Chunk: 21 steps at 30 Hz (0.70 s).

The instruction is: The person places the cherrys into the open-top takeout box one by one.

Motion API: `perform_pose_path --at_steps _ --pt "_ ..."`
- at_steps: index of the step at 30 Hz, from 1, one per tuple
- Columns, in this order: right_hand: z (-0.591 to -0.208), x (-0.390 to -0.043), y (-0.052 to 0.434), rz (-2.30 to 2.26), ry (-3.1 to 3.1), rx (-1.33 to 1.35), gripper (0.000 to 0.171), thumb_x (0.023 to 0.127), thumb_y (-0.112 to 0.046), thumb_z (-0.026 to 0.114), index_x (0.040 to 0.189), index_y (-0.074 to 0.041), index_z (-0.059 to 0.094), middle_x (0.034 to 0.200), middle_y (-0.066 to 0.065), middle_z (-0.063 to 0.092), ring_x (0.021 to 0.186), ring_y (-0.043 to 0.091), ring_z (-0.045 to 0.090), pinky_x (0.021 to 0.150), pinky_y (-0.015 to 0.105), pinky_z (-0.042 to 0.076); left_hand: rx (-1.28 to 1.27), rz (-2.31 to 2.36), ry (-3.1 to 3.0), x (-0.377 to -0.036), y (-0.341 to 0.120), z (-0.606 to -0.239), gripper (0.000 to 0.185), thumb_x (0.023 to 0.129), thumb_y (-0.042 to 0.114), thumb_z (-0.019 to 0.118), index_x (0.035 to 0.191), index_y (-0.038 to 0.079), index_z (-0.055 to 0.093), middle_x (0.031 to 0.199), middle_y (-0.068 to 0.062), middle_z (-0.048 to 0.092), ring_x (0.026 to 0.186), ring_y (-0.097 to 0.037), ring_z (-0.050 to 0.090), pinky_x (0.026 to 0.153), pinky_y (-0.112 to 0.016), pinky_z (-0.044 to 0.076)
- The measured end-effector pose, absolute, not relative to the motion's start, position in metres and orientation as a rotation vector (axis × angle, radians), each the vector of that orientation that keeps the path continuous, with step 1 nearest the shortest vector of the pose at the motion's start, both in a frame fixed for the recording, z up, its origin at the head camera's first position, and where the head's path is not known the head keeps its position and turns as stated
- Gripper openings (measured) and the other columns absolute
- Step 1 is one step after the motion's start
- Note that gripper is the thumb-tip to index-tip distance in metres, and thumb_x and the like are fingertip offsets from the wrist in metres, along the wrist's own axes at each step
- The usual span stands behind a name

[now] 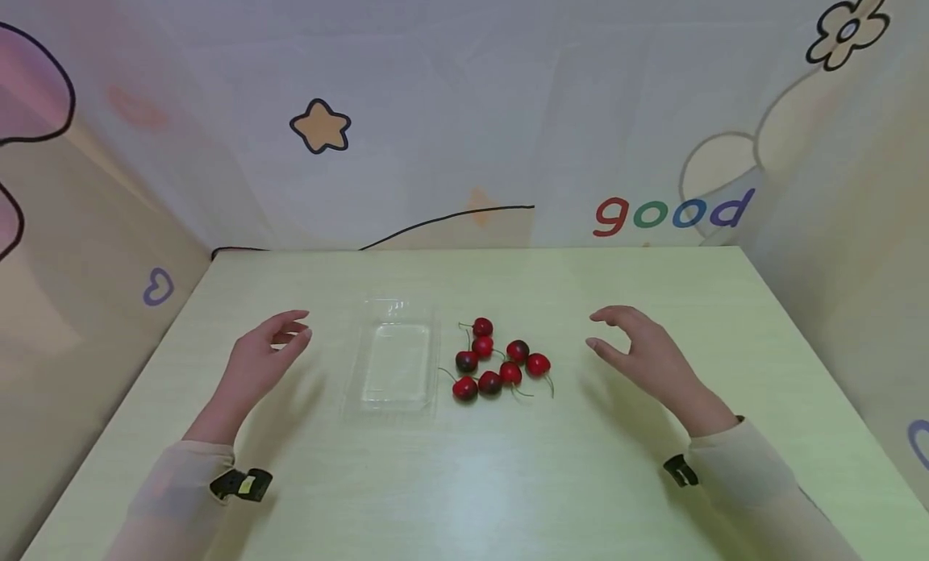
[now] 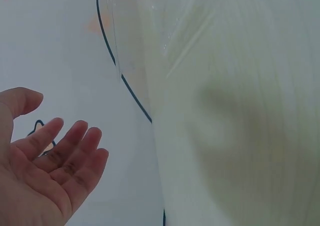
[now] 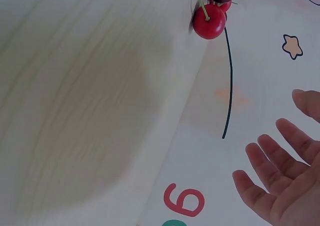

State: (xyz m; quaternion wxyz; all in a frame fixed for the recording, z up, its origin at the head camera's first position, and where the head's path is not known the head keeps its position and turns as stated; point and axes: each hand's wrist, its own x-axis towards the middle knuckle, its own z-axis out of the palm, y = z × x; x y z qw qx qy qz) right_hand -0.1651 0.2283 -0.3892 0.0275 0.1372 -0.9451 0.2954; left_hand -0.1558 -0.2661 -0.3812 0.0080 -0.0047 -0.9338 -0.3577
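Observation:
My left hand (image 1: 267,351) hovers over the table to the left of a clear plastic box (image 1: 397,363), its fingers loosely bent around nothing. Several dark red cherries (image 1: 489,384) with green stems lie in a loose cluster just right of the box. Beyond them, on the right side, my right hand (image 1: 646,351) is held above the table with thumb and fingers apart and holding nothing. In the left wrist view, the palm of the left hand (image 2: 60,171) shows bare. The right wrist view has the right hand (image 3: 285,176) bare too, with a few cherries (image 3: 209,21) at the top.
The pale wooden table (image 1: 464,480) meets a printed cloth backdrop (image 1: 450,110) at its far edge, and cloth walls rise at both sides. Each wrist wears a dark strap, the left strap (image 1: 241,484) and the right strap (image 1: 681,470).

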Motion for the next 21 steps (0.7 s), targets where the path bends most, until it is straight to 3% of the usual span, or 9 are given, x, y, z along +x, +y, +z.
perform_pose_path --at_steps 3,5,8,13,21 --pt "-0.391 -0.164 0.226 0.931 -2.932 0.416 0.041 0.099 -0.020 0.067 0.134 -0.001 0.060 0.137 0.023 0.061 0.124 0.043 0.058 0.103 0.061 0.052 0.005 -1.177 -2.945 -0.156 -0.263 -0.384 0.049 0.106 0.029 0.054 0.147 0.001 0.051 0.136 -0.026 0.063 0.124 -0.042 0.062 0.094 -0.042 0.056" --pt "-0.392 -0.164 0.225 0.946 -2.952 0.404 0.042 0.099 -0.020 0.067 0.135 0.000 0.059 0.137 0.024 0.061 0.123 0.043 0.058 0.103 0.061 0.052 0.022 -1.246 -2.950 -0.155 -0.262 -0.386 0.049 0.106 0.027 0.056 0.147 0.000 0.051 0.135 -0.026 0.064 0.119 -0.038 0.066 0.090 -0.029 0.056" --pt "-0.395 -0.164 0.222 0.982 -2.976 0.400 0.043 0.098 -0.019 0.067 0.135 0.001 0.059 0.137 0.024 0.061 0.122 0.043 0.060 0.102 0.059 0.054 0.080 -1.413 -2.925 -0.155 -0.260 -0.388 0.051 0.105 0.025 0.058 0.148 -0.001 0.050 0.135 -0.025 0.064 0.106 -0.019 0.072 0.083 -0.014 0.054" --pt "-0.397 -0.165 0.216 1.076 -2.983 0.429 0.042 0.097 -0.018 0.069 0.134 0.001 0.060 0.136 0.024 0.063 0.120 0.042 0.063 0.101 0.057 0.056 0.150 -1.670 -2.859 -0.154 -0.257 -0.392 0.055 0.104 0.025 0.061 0.148 -0.005 0.048 0.136 -0.026 0.064 0.088 0.010 0.067 0.081 -0.013 0.058" --pt "-0.400 -0.165 0.207 1.183 -3.049 0.446 0.044 0.098 -0.021 0.068 0.134 0.002 0.060 0.138 0.024 0.061 0.122 0.043 0.063 0.101 0.053 0.057 0.198 -1.794 -2.860 -0.153 -0.255 -0.398 0.057 0.104 0.028 0.059 0.149 -0.006 0.046 0.150 -0.028 0.052 0.099 0.002 0.070 0.087 -0.019 0.060"
